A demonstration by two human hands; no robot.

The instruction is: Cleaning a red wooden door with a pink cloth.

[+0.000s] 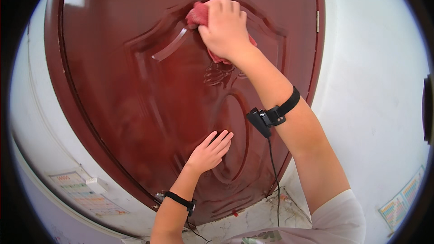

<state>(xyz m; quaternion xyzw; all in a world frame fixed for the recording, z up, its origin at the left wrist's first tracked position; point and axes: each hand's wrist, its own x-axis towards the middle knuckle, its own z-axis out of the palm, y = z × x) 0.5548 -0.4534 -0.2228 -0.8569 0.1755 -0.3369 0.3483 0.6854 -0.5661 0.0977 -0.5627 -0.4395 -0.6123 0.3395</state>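
A glossy dark red door [122,86] with carved panel mouldings fills the middle of the head view. High on it, my right hand [226,27] presses a red cloth [197,15] against the curved upper moulding. The cloth bunches out beside my thumb, and another part of it shows below my palm. Lower down, my left hand [209,152] holds nothing, its fingers stretched out beside the carved oval. Whether its fingertips touch the door I cannot tell.
A black strap with a small device [264,118] circles my right forearm, its cable [274,171] hanging down. Another black strap [179,200] is on my left wrist. White walls [370,63] flank the door frame, with printed charts [86,192] low down. Marble-patterned floor [253,219] lies below.
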